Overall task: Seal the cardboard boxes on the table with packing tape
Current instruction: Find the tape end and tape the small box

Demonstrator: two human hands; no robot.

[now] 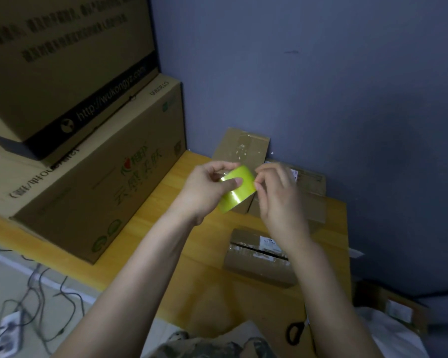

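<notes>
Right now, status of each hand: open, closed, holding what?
Left hand: grips the tape roll, thumb across its face.
Right hand: fingertips pinch at the roll's far edge, likely picking at the tape end; motion blur hides the detail.

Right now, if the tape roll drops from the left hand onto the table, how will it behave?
The tape roll looks round and glossy: it probably rolls if it lands on edge, and may be slick. The left hand holds it aloft with no squashing visible, so it is likely light and stiff.
</notes>
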